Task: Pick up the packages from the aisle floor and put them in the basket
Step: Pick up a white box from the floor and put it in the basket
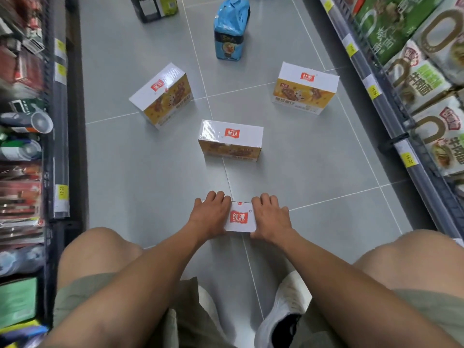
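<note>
Boxes: four, namely left box (pixel 162 95), middle box (pixel 231 140), right box (pixel 306 87), near box (pixel 239 217).
Blue bag (pixel 231 31): one, upright, beyond them.
Grip: left hand (pixel 209 214) and right hand (pixel 271 216) curl round near box's ends.

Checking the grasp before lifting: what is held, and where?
A white box, left hand curled over its left end, right hand over its right end.
</note>
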`<state>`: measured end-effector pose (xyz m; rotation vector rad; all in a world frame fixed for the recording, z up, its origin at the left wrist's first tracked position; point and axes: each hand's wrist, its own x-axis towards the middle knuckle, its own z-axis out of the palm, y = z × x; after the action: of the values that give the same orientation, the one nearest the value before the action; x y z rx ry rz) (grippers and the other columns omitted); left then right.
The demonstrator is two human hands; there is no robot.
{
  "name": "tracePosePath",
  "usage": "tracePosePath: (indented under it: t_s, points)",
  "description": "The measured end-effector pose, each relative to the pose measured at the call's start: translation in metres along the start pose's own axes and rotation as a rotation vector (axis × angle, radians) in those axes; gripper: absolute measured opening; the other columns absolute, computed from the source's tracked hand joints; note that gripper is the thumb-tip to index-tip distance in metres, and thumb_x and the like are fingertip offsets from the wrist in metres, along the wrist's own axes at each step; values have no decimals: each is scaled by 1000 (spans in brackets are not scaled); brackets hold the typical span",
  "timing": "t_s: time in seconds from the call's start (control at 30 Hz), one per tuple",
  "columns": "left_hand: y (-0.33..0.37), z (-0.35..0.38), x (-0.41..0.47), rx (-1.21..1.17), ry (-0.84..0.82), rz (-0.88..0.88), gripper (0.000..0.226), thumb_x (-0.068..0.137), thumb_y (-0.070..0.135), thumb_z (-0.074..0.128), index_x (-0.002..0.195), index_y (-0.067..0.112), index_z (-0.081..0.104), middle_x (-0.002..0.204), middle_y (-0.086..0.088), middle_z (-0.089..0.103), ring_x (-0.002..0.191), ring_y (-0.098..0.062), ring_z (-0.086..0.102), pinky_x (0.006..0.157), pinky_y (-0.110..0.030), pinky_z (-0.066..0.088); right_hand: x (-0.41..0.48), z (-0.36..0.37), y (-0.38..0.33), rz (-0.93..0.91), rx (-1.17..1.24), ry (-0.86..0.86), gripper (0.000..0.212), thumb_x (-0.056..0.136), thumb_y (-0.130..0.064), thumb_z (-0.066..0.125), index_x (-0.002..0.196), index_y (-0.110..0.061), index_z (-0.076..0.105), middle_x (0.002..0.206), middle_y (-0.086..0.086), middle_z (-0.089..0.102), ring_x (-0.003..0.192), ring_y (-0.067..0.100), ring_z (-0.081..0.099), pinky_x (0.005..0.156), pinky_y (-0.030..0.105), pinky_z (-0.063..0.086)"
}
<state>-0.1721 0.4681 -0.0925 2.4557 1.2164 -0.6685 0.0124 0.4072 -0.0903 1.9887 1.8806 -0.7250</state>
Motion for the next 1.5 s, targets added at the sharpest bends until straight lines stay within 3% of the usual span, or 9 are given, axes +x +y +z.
tracePosePath:
  t_s: [0.2,0.6,0.77,1.0,1.17,1.3,1.5]
  points:
    - [18,-107,-83,-13,-12,-25,87,73,56,80,139,21,36,133,-5,49,121,-25,47,95,-50,49,-78,-107,-9,-66,-15,-25,94,73,-59,81,143,-23,29,138,6,40,124,24,42,97,43,47]
    - [55,-411,-271,16,44,-64,78,71,58,76,130,18,43,126,-4,49,115,-26,48,83,-47,48,-258,-400,-22,-161,-12,5,85,66,-55,81,132,-21,39,129,6,43,119,28,43,82,44,48]
    - [77,-493,-310,66,77,-11,83,72,63,73,136,21,42,132,-3,49,120,-24,46,88,-47,50,-312,-472,-6,-183,-19,54,90,64,-59,81,135,-22,39,131,6,44,118,27,45,84,45,52]
    - [113,-553,-302,132,142,44,84,74,65,70,138,19,40,134,-2,48,122,-25,44,85,-46,50,-334,-516,34,-138,6,149,95,64,-60,84,137,-24,36,128,3,45,115,24,45,82,42,53]
    - [142,-580,-276,154,142,165,87,78,64,72,145,22,36,139,-1,47,125,-23,44,95,-46,50,-349,-519,67,-18,64,171,93,64,-59,84,136,-26,36,127,3,45,116,25,46,83,42,52]
    - [170,-594,-245,213,97,312,91,79,64,72,151,25,32,145,0,44,130,-21,44,103,-45,48,-366,-509,95,128,142,169,90,64,-57,84,134,-24,38,126,4,44,116,26,45,81,43,51]
    - [216,-610,-199,360,96,624,90,82,66,67,151,23,31,145,-1,44,129,-22,44,100,-43,46,-402,-487,117,430,280,174,90,64,-58,83,135,-24,38,127,4,41,118,27,43,82,44,53]
